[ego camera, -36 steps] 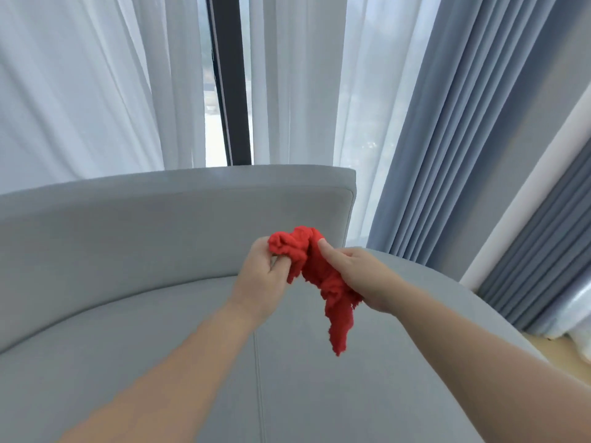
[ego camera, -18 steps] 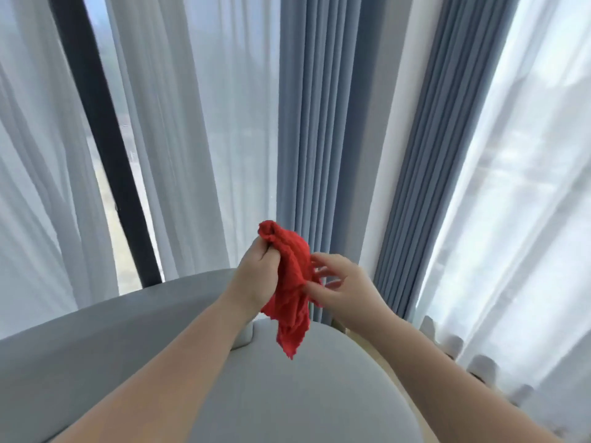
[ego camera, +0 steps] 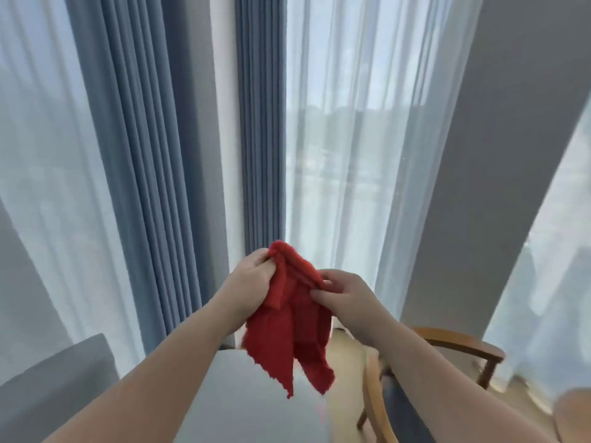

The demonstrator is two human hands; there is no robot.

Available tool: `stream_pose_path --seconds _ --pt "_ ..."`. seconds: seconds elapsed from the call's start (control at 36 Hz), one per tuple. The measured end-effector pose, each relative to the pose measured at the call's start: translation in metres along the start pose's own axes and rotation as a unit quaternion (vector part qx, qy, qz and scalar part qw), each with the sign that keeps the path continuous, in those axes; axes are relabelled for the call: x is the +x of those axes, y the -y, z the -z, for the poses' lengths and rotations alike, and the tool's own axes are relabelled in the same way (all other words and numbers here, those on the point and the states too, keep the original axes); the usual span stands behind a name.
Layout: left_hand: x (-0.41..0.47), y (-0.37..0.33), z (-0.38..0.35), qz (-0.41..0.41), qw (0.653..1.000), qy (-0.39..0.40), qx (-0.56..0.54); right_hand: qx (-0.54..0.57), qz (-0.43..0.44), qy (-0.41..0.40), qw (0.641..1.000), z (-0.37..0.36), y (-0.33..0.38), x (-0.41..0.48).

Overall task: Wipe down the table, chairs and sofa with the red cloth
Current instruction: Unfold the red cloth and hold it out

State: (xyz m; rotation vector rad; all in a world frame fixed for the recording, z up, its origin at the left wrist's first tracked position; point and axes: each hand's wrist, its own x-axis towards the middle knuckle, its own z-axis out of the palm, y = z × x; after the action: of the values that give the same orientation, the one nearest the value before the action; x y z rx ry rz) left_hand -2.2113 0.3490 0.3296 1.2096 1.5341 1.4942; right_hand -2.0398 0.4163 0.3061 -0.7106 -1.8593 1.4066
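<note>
**Head view: cloth being regripped in mid-air.** The red cloth (ego camera: 287, 318) hangs between the 2 hands, touching no surface, above the end of the grey sofa (ego camera: 54, 388) and the floor (ego camera: 343, 410). The left hand (ego camera: 252, 282) is clamped on a bunched upper corner. The right hand (ego camera: 348, 298) pinches the neighbouring edge between thumb and fingertips. The hands are close together, so the fabric sags in 2 loose, ragged tails. A wooden chair (ego camera: 460, 343) stands at lower right, in front of the curtains (ego camera: 144, 155).

**Judged step:** rearranging the cloth into a usable wiping pad, probably for the chair.

**To do it well:**
- Draw the hands apart along the top edge until the fabric hangs flat.
- Fold it in 2 with a fresh face outward.
- Tuck the tails inside so they neither drag nor snag on the chair's arm.
- Finish with 1 hand gripping the pad flat, which leaves the other free to steady the furniture.
</note>
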Motion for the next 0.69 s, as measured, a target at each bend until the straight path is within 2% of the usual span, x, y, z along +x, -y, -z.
stream_pose_path --seconds 0.17,0.31,0.44,0.5,0.58,0.61,0.69 --pt "-0.013 -0.013 -0.071 0.024 0.989 0.143 0.018 -0.043 -0.057 -0.15 0.986 0.067 0.007 -0.078" --pt "-0.039 -0.032 -0.158 0.024 0.964 0.26 0.055 -0.155 -0.056 -0.156 0.974 0.122 0.025 -0.168" --pt "-0.09 -0.056 -0.259 0.017 0.92 0.389 0.049 -0.211 -0.108 -0.188 0.953 0.171 0.045 -0.278" --pt "-0.118 -0.064 -0.3 0.013 0.906 0.421 0.047 -0.259 -0.164 -0.207 0.929 0.19 0.05 -0.33" --pt "-0.168 -0.077 -0.365 0.015 0.884 0.464 0.047 -0.403 -0.233 -0.266 0.844 0.219 0.051 -0.411" --pt "-0.187 -0.081 -0.387 0.012 0.876 0.479 0.052 -0.399 -0.237 -0.296 0.835 0.225 0.052 -0.439" --pt "-0.249 -0.095 -0.451 -0.009 0.85 0.524 0.058 -0.256 -0.215 -0.362 0.87 0.236 0.063 -0.526"
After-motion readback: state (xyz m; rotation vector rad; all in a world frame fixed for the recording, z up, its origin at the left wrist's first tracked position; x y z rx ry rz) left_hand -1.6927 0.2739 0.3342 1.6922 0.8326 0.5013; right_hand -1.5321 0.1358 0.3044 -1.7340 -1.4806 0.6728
